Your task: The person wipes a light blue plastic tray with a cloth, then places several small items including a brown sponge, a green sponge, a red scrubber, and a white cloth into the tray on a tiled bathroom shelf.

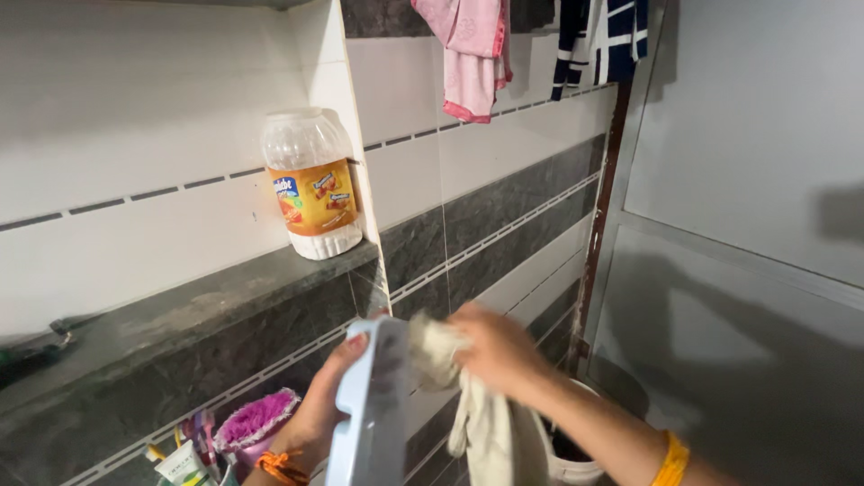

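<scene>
Wiping is the step I judge in hand, seen from the head camera: my left hand (328,400) grips a flat pale-blue plastic panel (371,414) upright by its edge, low in front of the tiled wall, while my right hand (498,351) is closed around a limp cream cloth (481,414) pressed to the panel's top. Next I would need firm, even strokes down its smooth face. A plastic jar (312,184) stands on the dark stone shelf (171,319).
</scene>
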